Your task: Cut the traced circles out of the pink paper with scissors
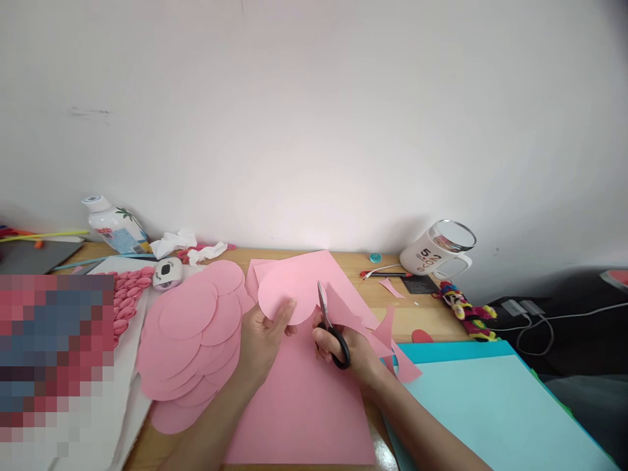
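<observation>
My left hand (267, 333) pinches a pink paper circle (284, 288) at its lower edge, thumb on top. In my right hand (338, 347) are scissors (324, 307) with black handles, their blades pointing up beside the circle's right edge. Whether the blades touch the paper I cannot tell. Just right of the scissors is a curved pink paper offcut (343, 311). Beneath both hands lie large pink paper sheets (304, 405). A heap of overlapping pink paper circles (191, 327) lies to the left of my left hand.
Pink scraps (405, 366) lie beside light blue sheets (466, 405) at right. Along the wall stand a white mug (429, 252) and a leaning bottle (118, 226), with crumpled tissues (174, 242) between. A colourful figurine (464, 307) lies near white cables (534, 327). Red braided pieces (130, 297) are at left.
</observation>
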Demonstrator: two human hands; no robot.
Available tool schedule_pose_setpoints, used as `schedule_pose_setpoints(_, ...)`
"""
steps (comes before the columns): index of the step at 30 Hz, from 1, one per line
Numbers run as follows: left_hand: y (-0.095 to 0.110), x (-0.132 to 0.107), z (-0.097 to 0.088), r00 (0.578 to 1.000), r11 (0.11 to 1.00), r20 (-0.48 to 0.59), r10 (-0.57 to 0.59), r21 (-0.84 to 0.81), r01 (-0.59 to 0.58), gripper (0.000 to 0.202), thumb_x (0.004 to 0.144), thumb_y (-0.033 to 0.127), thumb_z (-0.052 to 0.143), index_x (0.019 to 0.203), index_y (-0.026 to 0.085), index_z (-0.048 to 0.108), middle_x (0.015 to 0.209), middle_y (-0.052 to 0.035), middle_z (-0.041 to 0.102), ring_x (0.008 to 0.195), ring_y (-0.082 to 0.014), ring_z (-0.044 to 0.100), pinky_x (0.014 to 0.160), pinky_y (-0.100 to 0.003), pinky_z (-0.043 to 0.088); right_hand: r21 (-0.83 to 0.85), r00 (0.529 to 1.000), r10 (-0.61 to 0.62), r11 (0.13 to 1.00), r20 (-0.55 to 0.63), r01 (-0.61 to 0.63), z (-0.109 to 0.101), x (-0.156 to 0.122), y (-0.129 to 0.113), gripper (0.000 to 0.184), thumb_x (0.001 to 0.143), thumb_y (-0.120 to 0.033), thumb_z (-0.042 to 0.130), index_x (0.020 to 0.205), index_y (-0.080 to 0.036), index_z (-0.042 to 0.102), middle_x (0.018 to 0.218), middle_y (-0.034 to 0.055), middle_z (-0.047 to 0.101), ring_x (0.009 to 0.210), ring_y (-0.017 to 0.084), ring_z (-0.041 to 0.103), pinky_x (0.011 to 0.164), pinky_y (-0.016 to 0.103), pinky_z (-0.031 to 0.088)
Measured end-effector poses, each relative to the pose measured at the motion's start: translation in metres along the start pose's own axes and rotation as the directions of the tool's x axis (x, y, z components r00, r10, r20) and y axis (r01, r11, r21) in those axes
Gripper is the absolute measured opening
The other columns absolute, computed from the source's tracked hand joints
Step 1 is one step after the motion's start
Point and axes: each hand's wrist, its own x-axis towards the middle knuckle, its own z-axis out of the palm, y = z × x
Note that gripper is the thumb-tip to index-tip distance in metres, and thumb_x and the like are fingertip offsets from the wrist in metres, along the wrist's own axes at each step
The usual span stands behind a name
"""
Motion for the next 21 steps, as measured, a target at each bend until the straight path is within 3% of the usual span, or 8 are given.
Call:
schedule_pose_setpoints(10, -0.0053, 0.0009, -0.0013, 0.999, 1.000, 0.052, 0.010, -0.029, -0.008, 0.028, 0.073, 0.030, 0.060, 0.049, 0.015, 0.058, 0.046, -0.0009, 0.059, 0.048, -0.0128, 0.056, 0.050, -0.023, 0.044, 0.115, 0.994, 0.043, 0.993, -0.099, -0.031, 0.0008, 0.0047, 0.0041, 0.027, 0.070, -0.031, 0.059, 0.050, -0.019, 0.045, 0.040, -0.0051, 0.046, 0.041, 0.009, 0.045, 0.047, 0.022, 0.038)
schedule_pose_setpoints(16, -0.0101, 0.0033, -0.0020, 0.999, 0.999, 0.049, -0.010, -0.052, 0.012, 0.029, 0.070, 0.030, 0.062, 0.046, 0.016, 0.055, 0.044, 0.0001, 0.056, 0.045, -0.0120, 0.052, 0.050, -0.024, 0.043, 0.146, 0.990, 0.013, 0.989, -0.138, 0.007, 0.0002, 0.0063, 0.0065, 0.018, 0.070, -0.033, 0.061, 0.068, -0.019, 0.050, 0.040, -0.0072, 0.049, 0.039, 0.011, 0.047, 0.045, 0.023, 0.039)
schedule_pose_setpoints(21, -0.0074, 0.0017, -0.0015, 0.998, 0.998, 0.057, 0.000, -0.059, 0.003, 0.029, 0.071, 0.030, 0.062, 0.046, 0.016, 0.057, 0.045, -0.0002, 0.057, 0.045, -0.0118, 0.052, 0.050, -0.024, 0.043, 0.180, 0.991, 0.009, 0.984, -0.135, 0.016, 0.0008, 0.0063, 0.0044, 0.018, 0.071, -0.030, 0.061, 0.067, -0.018, 0.049, 0.040, -0.0076, 0.047, 0.040, 0.010, 0.047, 0.046, 0.023, 0.039)
